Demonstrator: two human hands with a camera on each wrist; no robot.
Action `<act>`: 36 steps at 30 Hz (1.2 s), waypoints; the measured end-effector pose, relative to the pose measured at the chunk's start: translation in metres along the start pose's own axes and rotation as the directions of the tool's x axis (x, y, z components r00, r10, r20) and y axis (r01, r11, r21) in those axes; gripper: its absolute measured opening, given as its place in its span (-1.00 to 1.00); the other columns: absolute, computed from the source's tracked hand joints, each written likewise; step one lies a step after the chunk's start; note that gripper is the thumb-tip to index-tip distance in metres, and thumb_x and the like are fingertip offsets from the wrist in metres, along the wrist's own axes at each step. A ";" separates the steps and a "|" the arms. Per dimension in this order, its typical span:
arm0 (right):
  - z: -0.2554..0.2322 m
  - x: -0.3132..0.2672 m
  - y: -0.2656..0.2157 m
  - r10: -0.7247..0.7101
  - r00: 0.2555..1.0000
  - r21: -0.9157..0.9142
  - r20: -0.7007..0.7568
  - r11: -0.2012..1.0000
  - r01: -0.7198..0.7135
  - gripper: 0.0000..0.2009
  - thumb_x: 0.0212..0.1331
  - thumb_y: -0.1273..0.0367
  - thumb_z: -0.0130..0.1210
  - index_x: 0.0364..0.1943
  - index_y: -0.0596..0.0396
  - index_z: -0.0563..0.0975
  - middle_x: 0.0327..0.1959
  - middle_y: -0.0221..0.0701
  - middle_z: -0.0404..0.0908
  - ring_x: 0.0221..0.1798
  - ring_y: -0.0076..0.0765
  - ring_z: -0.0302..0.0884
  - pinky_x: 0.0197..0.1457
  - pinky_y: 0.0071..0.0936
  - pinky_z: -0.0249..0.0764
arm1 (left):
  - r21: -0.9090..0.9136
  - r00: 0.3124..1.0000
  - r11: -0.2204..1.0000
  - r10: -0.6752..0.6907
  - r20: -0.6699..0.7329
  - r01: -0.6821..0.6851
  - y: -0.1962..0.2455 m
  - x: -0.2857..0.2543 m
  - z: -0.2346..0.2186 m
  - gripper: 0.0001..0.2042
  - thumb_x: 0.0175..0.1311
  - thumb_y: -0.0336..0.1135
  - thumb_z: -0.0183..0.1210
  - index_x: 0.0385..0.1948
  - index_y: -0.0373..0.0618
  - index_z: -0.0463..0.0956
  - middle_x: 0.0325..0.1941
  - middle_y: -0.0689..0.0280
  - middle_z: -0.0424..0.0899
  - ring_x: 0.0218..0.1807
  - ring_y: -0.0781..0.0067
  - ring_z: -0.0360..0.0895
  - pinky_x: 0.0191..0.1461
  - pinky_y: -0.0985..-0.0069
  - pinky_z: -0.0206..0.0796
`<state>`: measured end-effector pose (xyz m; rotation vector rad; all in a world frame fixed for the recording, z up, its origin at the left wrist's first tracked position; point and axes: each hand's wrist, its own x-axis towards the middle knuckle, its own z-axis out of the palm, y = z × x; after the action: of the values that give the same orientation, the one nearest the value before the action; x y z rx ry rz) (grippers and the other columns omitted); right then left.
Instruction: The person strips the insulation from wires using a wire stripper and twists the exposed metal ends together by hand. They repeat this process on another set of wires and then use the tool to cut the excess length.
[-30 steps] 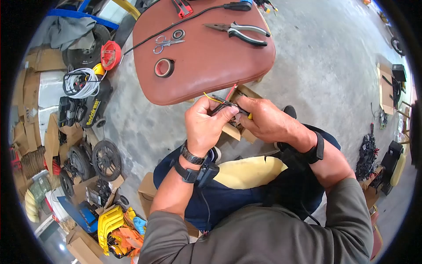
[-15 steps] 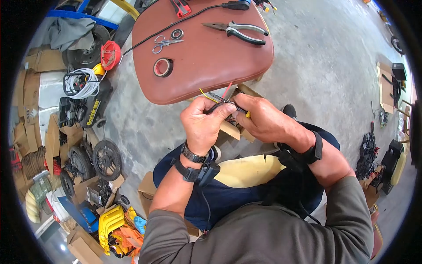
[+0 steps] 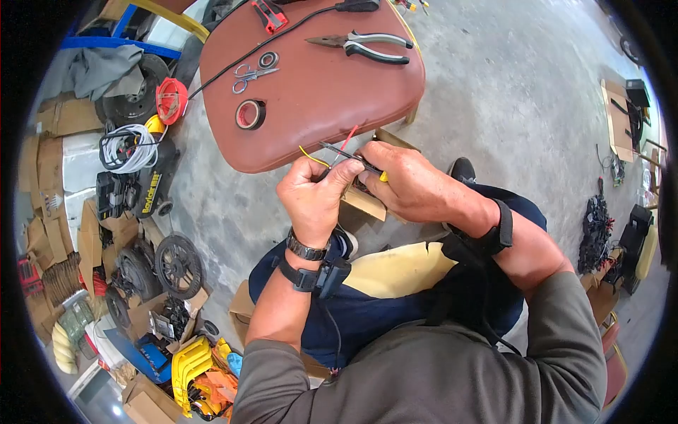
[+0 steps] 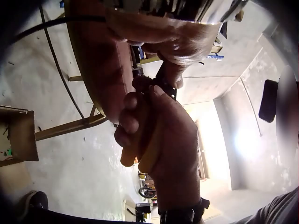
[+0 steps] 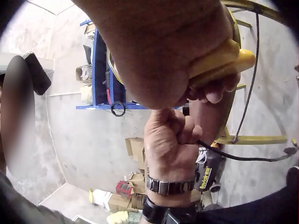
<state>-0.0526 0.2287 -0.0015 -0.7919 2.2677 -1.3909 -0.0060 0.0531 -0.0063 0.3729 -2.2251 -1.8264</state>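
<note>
In the head view my left hand (image 3: pixel 311 201) pinches a black cable (image 5: pixel 243 157) between thumb and fingers. From its end stick out a yellow wire (image 3: pixel 311 156) and a red wire (image 3: pixel 350 136), with a pale one between them. My right hand (image 3: pixel 413 184) grips a wire stripper with yellow handles (image 5: pixel 219 65) and dark jaws, which cross the wires right by my left thumb. In the left wrist view the stripper's handles (image 4: pixel 148 156) poke out below my curled right fingers. My hands meet at the thumbs and hide most of the tool's pivot.
Just beyond my hands stands a brown padded seat (image 3: pixel 318 99). On it lie combination pliers (image 3: pixel 374 53), small scissors (image 3: pixel 244 78), a black tape roll (image 3: pixel 260 113), a smaller roll (image 3: pixel 268 59) and a red-and-black tool (image 3: pixel 269 15). An open cardboard box (image 3: pixel 364 203) sits beneath my hands.
Both hands have shifted slightly left in the head view, as have the seat and its tools. The yellow and red wires now stand further apart. Both grips stay the same.
</note>
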 end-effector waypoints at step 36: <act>-0.007 -0.016 0.019 0.009 0.954 -0.421 0.300 0.899 0.124 -0.78 0.11 0.41 0.18 -0.15 0.12 0.52 -0.28 -0.12 0.64 -0.15 0.11 0.66 -0.07 -0.02 0.54 | 0.011 0.823 0.971 -0.208 0.528 0.238 -0.010 0.005 -0.029 -0.83 0.29 -0.39 0.26 -0.22 -0.33 0.69 -0.22 0.21 0.78 -0.13 0.48 0.67 0.06 0.46 0.48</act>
<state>-0.0493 0.2506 -0.0150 -1.1299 2.3486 -0.7166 -0.0007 0.0231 -0.0105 0.1287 -2.5563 -2.3439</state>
